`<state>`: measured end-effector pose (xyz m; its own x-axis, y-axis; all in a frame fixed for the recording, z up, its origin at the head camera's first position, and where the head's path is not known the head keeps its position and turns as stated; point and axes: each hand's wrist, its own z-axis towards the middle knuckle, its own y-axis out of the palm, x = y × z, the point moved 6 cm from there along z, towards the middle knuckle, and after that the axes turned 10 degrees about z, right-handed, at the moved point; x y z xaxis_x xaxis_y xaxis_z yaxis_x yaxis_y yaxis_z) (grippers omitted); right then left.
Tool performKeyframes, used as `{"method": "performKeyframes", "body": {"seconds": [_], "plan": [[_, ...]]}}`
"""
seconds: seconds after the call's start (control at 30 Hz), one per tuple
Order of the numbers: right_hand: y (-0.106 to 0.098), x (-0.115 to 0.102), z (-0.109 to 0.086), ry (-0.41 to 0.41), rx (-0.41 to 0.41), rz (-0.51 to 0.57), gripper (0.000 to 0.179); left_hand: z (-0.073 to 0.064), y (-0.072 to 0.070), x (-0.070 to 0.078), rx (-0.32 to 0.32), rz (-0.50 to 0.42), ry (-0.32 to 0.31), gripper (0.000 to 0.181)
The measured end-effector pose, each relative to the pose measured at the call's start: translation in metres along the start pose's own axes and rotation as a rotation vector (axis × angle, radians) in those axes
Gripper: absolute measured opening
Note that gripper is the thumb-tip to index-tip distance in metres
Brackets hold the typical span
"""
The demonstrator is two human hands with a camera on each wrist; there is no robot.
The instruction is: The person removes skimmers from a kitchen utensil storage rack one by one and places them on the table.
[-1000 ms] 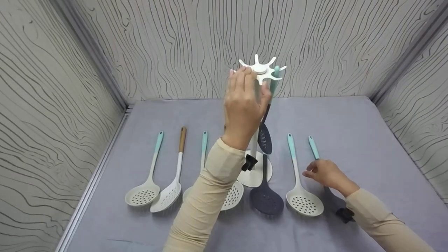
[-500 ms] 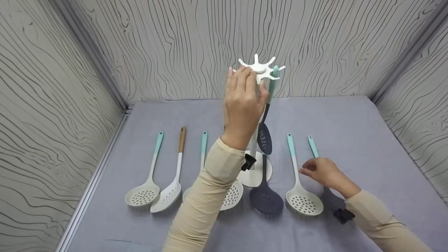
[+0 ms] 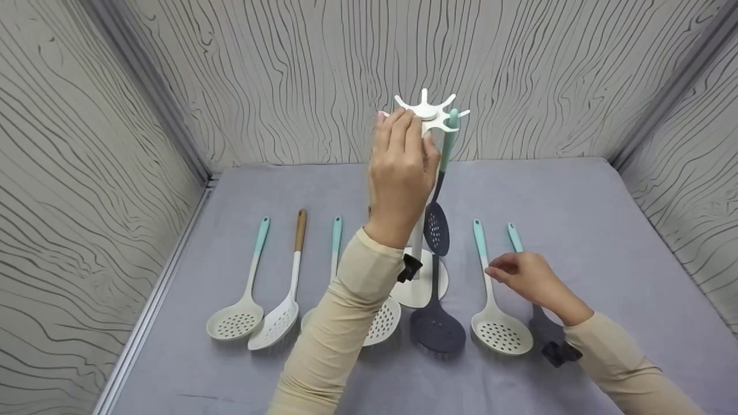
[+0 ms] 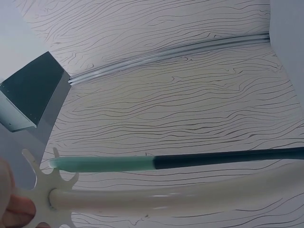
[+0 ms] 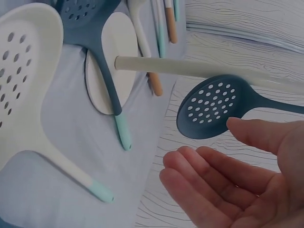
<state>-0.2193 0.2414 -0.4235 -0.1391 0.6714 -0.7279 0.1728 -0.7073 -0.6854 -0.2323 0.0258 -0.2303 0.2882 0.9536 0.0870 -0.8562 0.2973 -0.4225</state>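
A white utensil rack [image 3: 425,110] with a star of prongs on top stands at the table's middle. My left hand [image 3: 400,167] holds the top beside its hub, fingers and thumb about the prongs. From a right-hand prong hangs a dark skimmer [image 3: 436,229] with a mint handle, seen close in the right wrist view as a perforated bowl [image 5: 209,107]. My right hand [image 3: 530,276] hovers with loosely bent fingers and nothing in it. Its fingertips lie near the handle of a white skimmer [image 3: 500,331]; whether they touch it I cannot tell. Behind it lies another dark skimmer [image 3: 545,325], partly covered.
On the grey cloth [image 3: 571,196] lie more skimmers: a white one [image 3: 236,320] at far left, a wooden-handled one [image 3: 277,323], and a dark one [image 3: 438,328] before the rack's round base [image 3: 412,288]. My left forearm covers others. Patterned walls [image 3: 288,75] enclose the table.
My right hand has moved a little left and away from me, toward the white skimmer's handle. The rack's top has turned slightly, and the hanging skimmer shows more of its face.
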Motion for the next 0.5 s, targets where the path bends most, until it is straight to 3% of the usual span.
{"method": "performKeyframes", "body": {"seconds": [0.5], "plan": [[0.001,-0.029,0.011,-0.068,0.09,0.013,0.023,-0.002,0.003,0.0,0.014,0.017,-0.006,0.025]]}}
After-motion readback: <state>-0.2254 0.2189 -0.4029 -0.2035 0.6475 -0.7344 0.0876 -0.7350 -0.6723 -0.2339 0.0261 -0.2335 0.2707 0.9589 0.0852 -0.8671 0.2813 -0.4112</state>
